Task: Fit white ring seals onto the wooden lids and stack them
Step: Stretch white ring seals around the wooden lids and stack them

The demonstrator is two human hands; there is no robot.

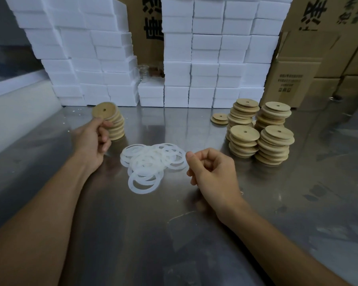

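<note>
Now left hand point(91, 139) pinches blurred wooden lid point(104, 113) atop left stack point(117, 129); right hand point(212, 172) loosely curled, empty, beside ring seals point(151, 164).

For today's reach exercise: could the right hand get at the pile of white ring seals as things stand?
Probably yes. The right hand hovers just beside the pile of white ring seals on the steel table, holds nothing, and nothing lies between them.

A steel table point(174, 234) bears a ring-seal heap point(151, 164), wooden lid stacks point(260, 133) and foam boxes point(205, 58).
</note>
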